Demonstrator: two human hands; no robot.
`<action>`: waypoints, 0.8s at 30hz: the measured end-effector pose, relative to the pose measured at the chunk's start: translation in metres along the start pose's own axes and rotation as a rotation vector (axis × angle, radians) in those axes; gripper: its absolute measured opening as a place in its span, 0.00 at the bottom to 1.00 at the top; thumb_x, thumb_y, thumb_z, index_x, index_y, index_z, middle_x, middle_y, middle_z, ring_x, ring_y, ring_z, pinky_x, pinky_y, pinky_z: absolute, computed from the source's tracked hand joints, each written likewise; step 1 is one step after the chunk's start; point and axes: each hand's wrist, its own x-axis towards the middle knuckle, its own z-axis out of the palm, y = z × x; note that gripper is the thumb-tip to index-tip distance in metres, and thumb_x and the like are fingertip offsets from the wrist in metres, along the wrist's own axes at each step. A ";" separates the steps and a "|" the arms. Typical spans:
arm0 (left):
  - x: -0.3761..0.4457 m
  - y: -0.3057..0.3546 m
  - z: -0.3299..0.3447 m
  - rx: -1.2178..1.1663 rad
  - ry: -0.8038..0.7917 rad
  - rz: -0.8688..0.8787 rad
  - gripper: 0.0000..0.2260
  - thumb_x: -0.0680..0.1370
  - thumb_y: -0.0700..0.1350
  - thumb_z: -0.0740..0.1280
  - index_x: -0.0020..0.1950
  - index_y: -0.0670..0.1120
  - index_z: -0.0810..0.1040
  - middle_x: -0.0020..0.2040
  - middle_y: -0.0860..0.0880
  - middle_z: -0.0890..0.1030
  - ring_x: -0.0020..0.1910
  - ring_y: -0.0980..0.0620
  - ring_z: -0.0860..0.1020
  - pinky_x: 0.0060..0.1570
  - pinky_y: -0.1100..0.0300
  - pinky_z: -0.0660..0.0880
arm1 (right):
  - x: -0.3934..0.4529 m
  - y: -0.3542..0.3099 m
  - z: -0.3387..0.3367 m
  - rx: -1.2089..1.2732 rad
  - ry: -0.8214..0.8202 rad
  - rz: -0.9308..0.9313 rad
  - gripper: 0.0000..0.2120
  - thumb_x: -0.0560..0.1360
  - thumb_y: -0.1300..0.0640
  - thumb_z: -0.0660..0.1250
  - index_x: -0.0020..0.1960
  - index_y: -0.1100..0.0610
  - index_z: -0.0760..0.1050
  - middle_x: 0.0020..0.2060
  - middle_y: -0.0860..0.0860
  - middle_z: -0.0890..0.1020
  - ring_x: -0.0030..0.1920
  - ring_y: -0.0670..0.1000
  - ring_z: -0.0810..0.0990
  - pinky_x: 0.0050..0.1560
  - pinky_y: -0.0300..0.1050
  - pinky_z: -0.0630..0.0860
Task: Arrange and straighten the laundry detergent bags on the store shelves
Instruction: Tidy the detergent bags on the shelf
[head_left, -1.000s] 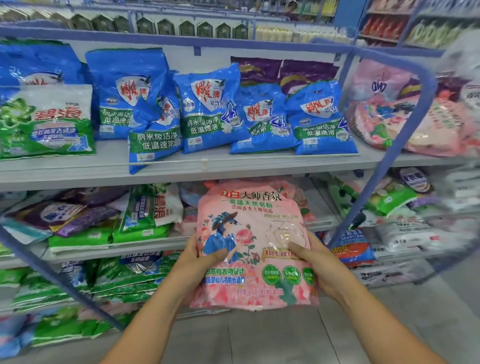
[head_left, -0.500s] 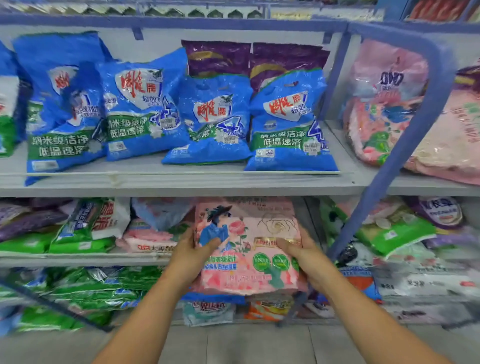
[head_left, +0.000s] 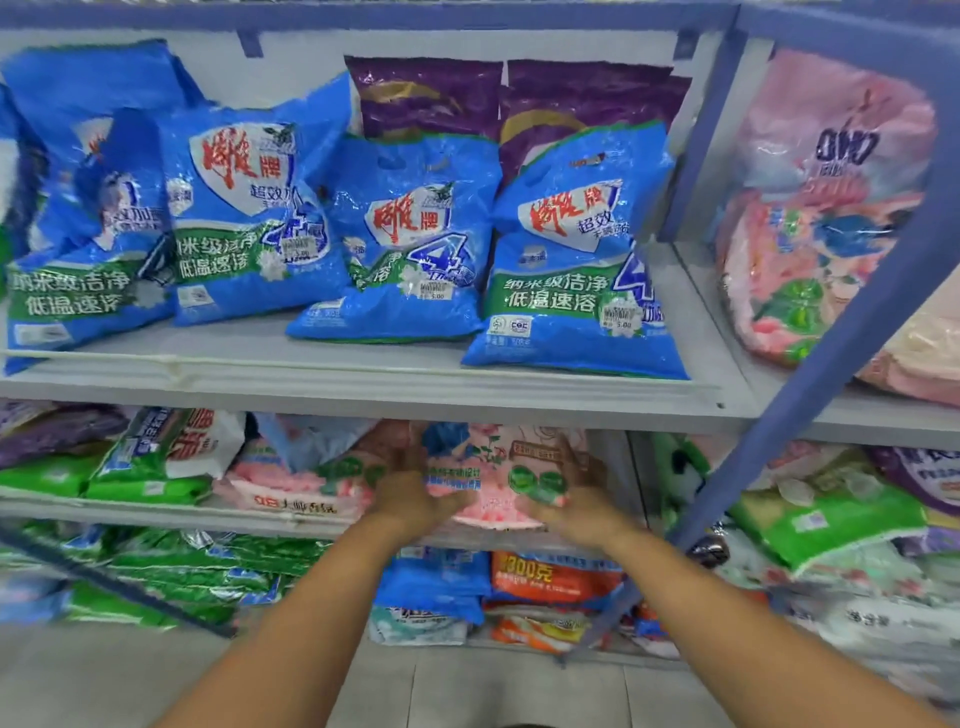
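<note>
A pink detergent bag (head_left: 493, 473) with a blue figure and roses lies tilted on the middle shelf (head_left: 156, 512), its top tucked under the shelf above. My left hand (head_left: 410, 493) grips its left side and my right hand (head_left: 576, 504) grips its right side, thumbs on the front. Both hands are motion-blurred. More pink bags (head_left: 291, 488) lie flat just to its left. Several blue detergent bags (head_left: 410, 244) lean in a row on the upper shelf (head_left: 363, 384), with purple bags (head_left: 426, 96) behind them.
A blue slanted shelf post (head_left: 810, 364) runs down the right side. Pink bags (head_left: 821, 218) fill the neighbouring upper bay. Green bags (head_left: 145, 462) lie left on the middle shelf, and green, blue and orange bags (head_left: 550, 577) sit on the bottom shelf.
Both hands have carried the pink bag up and forward from in front of the shelves into the middle shelf. The camera has moved closer and to the right.
</note>
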 end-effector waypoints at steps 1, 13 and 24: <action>0.003 -0.006 0.007 -0.042 0.020 0.017 0.50 0.71 0.66 0.73 0.83 0.52 0.48 0.78 0.44 0.67 0.73 0.39 0.70 0.68 0.52 0.72 | 0.003 0.004 0.006 -0.047 0.031 -0.014 0.57 0.66 0.26 0.70 0.79 0.36 0.35 0.81 0.51 0.51 0.80 0.57 0.54 0.76 0.51 0.62; 0.019 -0.016 0.011 -0.109 0.057 0.141 0.42 0.75 0.67 0.68 0.82 0.57 0.51 0.73 0.46 0.73 0.66 0.41 0.76 0.60 0.57 0.74 | 0.001 -0.003 -0.004 0.128 0.112 -0.044 0.44 0.73 0.42 0.74 0.81 0.46 0.53 0.73 0.47 0.66 0.67 0.50 0.74 0.65 0.38 0.69; 0.011 -0.048 -0.017 0.363 0.199 0.194 0.25 0.80 0.67 0.55 0.75 0.61 0.67 0.76 0.46 0.68 0.72 0.41 0.68 0.71 0.51 0.67 | -0.002 -0.032 0.045 -0.427 0.259 -0.074 0.36 0.77 0.28 0.46 0.80 0.40 0.40 0.81 0.47 0.39 0.81 0.54 0.38 0.80 0.55 0.41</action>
